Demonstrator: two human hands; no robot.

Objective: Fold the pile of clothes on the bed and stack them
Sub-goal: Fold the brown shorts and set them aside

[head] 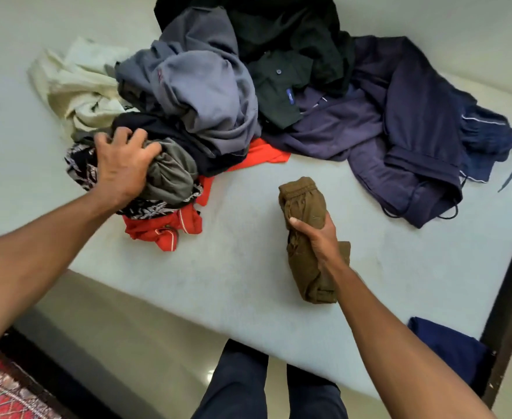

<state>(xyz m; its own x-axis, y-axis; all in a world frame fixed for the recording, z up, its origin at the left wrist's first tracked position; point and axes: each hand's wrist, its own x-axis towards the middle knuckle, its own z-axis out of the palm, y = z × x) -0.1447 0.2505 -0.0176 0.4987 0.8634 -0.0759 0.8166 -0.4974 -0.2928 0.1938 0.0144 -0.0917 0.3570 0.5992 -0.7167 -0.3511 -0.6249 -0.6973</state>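
step: by the look of it, one piece is folded and the next is being picked.
right hand (315, 237): fingers wrapped round the brown garment (303, 201), a folded bundle on the bed (248, 282) just in front of the pile (206, 86).
left hand (121, 164): at the pile's near-left edge, fingers curled into the grey cloth (170, 173).
next move: probably set the brown garment down to start a stack, then lift the grey cloth clear of the pile.
in the way: patterned cloth (79, 164) and red cloth (164, 231) lie tangled under the grey cloth and may drag along.
around: navy trousers (415, 131) sprawl right of the pile; cream cloth (73, 83) left of it; blue cloth (448, 349) well in front.
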